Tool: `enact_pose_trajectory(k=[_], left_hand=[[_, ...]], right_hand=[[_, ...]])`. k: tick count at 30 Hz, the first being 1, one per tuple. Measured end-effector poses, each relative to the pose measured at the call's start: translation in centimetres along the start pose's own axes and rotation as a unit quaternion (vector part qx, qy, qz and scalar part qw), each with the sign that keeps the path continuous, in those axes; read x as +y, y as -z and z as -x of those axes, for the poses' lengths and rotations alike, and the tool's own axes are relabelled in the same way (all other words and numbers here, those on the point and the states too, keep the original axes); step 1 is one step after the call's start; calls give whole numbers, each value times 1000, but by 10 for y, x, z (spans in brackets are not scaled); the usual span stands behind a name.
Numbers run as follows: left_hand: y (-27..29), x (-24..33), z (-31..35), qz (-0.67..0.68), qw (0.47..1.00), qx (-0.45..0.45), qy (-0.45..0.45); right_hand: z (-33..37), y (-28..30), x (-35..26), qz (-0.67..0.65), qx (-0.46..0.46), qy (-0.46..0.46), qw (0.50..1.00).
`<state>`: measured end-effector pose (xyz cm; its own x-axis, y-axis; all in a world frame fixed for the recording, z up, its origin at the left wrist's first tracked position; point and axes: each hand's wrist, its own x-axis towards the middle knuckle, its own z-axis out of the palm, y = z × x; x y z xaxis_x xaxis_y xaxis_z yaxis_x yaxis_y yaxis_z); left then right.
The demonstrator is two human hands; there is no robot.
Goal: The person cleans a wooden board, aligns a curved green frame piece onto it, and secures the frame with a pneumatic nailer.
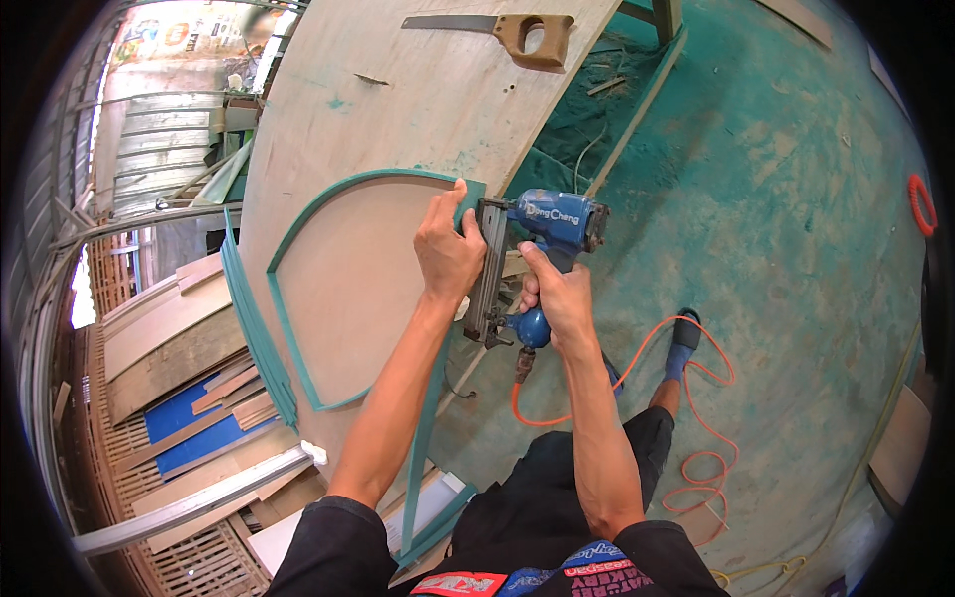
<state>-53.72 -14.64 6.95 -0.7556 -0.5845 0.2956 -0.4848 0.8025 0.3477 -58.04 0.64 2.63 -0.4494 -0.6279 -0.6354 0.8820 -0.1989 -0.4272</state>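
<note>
Holding the blue nail gun (557,219) in the right hand (562,303), with fingers closed around the handle, and resting the left hand (450,249), half curled, at the upper right corner of the green frame (398,173). Cannot tell whether gripping this corner firmly with the left or only pressing on it. As for the frame, lying flat on the bench (328,90), close to the right-hand edge. Already laid out, to judge by the look: a curve at the top, a slanting side at the left and a short side at the bottom, all around a pale panel (348,289). At the right, partly hidden by the left forearm, also a straight strip (423,443), reaching toward the body and past the lower end of the frame. Pointing the gun's nose at the green corner, just beside the left fingers; impossible to see whether touching the wood, or whether any nail already in. Therefore, by careful judgement, well advanced in the outline, but probably not finished in the fastening. Perhaps left to do: nailing at this corner and along the straight strip, then maybe trimming the overlong end. Near the left edge of the bench, a bundle of green strips (256,328), apparently unused. At the far end, well apart from both hands, a handsaw (537,40), also not in use.
</note>
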Motion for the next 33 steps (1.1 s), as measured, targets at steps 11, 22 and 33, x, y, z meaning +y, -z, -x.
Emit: enact_pose_trajectory(k=[11, 22, 33], left_hand=[[-7, 3, 2, -40, 999, 16, 10], [-9, 3, 2, -62, 998, 2, 23], [-5, 4, -1, -73, 997, -18, 25]], right_hand=[[2, -5, 7, -39, 11, 2, 999], [1, -10, 6, -56, 33, -4, 998], [1, -7, 2, -25, 12, -1, 1000]])
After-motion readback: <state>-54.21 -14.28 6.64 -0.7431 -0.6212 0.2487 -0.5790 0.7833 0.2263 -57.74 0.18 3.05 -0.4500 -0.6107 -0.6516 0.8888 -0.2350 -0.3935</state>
